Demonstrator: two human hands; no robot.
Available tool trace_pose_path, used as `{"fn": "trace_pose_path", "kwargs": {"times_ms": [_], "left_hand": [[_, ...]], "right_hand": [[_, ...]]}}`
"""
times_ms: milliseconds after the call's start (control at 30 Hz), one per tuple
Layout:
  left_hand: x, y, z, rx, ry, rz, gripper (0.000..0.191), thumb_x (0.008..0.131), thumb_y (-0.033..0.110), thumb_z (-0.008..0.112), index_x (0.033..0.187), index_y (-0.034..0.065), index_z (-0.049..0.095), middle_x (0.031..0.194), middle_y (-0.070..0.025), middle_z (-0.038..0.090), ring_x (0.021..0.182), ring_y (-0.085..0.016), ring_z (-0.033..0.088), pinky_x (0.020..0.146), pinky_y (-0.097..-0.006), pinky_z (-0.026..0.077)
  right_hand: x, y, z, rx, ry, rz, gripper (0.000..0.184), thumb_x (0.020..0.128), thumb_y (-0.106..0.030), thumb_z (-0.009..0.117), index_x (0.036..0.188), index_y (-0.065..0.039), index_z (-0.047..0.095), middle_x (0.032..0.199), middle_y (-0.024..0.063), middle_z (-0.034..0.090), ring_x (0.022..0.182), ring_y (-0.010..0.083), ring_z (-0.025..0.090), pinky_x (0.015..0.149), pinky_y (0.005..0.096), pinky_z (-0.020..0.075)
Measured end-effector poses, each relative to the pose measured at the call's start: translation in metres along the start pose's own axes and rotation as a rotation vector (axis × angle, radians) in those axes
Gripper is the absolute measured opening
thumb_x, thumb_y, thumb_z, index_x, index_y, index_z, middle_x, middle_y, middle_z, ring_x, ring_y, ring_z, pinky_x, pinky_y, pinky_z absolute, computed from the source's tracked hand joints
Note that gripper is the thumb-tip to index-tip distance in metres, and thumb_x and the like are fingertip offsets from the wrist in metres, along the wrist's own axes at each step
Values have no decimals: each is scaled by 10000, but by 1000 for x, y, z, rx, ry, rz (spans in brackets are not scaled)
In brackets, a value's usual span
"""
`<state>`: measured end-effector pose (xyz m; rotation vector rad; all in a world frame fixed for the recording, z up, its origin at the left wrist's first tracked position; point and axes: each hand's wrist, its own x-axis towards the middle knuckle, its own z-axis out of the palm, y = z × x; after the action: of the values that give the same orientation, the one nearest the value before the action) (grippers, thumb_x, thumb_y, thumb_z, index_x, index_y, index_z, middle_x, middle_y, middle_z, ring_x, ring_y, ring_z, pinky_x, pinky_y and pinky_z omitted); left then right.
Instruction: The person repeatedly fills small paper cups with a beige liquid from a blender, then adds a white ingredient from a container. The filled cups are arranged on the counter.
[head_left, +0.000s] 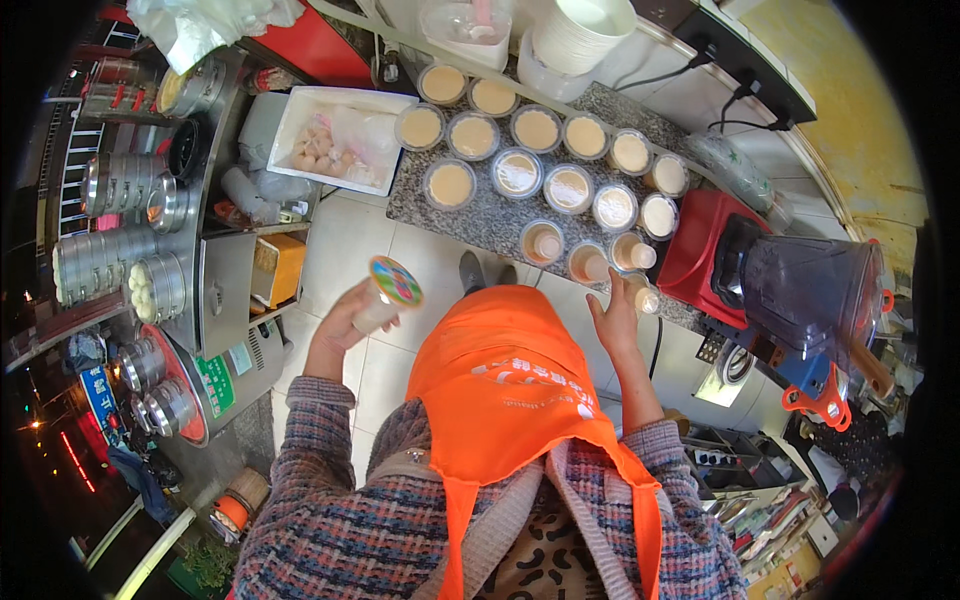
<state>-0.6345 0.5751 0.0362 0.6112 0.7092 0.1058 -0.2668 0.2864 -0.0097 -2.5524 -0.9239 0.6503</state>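
Observation:
My left hand holds a clear plastic cup with a pale content and a colourful printed film lid. With its fingers apart, my right hand is beside the front row of cups at the granite counter's edge; a fingertip is near or against one cup, and whether they touch I cannot tell. Several front cups hold a smaller pale object inside. Behind them, many round clear cups filled with beige liquid stand in rows on the granite counter, among them one cup at the left.
A red-based blender lies to the right in view. Left of the cups is a white foam box with eggs and plastic bags. Stacked white bowls stand behind the counter. Metal steamers fill the far left. Tiled floor shows below my hands.

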Motion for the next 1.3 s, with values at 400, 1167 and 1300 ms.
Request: {"fn": "trace_pose_path", "kwargs": {"times_ms": [400, 1167, 1300], "left_hand": [[60, 82, -179, 25, 275, 26, 546, 967, 246, 571, 1440, 52, 379, 1264, -135, 605, 957, -233, 657, 797, -321, 531], [119, 190, -338, 230, 179, -280, 779, 813, 173, 698, 1473, 5, 322, 1276, -147, 574, 1029, -272, 652, 844, -394, 562], [125, 196, -340, 246, 166, -262, 764, 817, 155, 675, 1481, 20, 321, 1341, -141, 534, 1134, -289, 613, 849, -414, 565]], "right_hand": [[29, -90, 8, -221, 24, 59, 530, 814, -163, 756, 1277, -56, 523, 1254, 228, 553, 1071, 408, 597, 858, 482, 511], [402, -365, 438, 62, -343, 193, 797, 657, -190, 818, 1365, -72, 471, 1268, 171, 567, 1229, 361, 494, 1008, 462, 437], [375, -382, 433, 46, -349, 221, 563, 663, -245, 829, 1165, -63, 650, 1230, 167, 597, 1192, 347, 514, 973, 474, 465]]}}
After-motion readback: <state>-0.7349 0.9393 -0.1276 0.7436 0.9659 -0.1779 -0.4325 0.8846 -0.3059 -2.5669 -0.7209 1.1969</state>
